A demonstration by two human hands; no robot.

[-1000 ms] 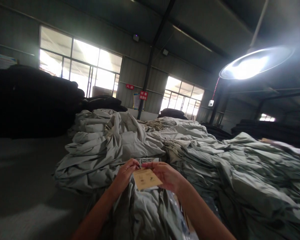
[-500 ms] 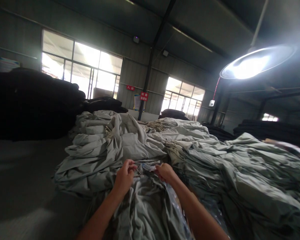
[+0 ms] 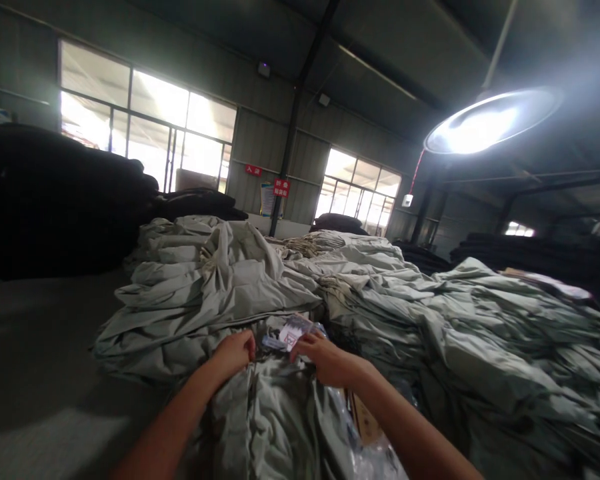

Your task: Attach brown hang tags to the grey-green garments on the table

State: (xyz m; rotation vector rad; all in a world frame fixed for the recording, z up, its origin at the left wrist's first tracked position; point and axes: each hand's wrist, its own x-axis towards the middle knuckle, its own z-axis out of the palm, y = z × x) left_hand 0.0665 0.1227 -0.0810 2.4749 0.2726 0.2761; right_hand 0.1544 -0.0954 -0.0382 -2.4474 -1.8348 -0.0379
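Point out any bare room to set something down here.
The floor at far left shows bare, bordered by the dark stack behind and grey fabric pile on its right. Crowded: between the left hand and right hand, where a printed packet sits among fabric folds.

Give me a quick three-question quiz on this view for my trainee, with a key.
1. Which of these is the right hand nearest to?
A) the red sign
B) the clear packet
C) the hanging lamp

2. True or false: the brown card shows beside the right forearm.

3. Fill in the blank: in the picture, crumpled grey ____ shows below both hands.

Key: 1. B, the clear packet, right at the fingers. 2. True. 3. Cloth.
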